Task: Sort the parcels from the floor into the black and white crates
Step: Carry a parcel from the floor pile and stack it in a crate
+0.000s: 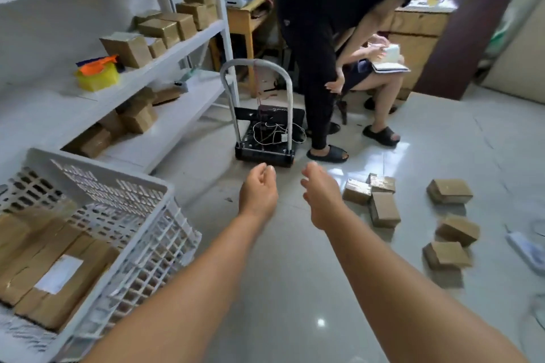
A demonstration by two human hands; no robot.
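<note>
Both arms reached out over the glossy tiled floor [295,289], the left hand [258,190] and right hand [321,196] loosely curled and holding nothing. Boxy, tape-wrapped cardboard parcels [383,209] lay scattered to the right, while the white lattice-walled plastic crate [141,233] at left held more.

Glossy pale tiled floor [295,289] reflects overhead light. White metal shelving [165,47] fills nine to eleven o'clock; wooden desks [418,29] stand at one o'clock beside a leaning dark board [469,41].
</note>
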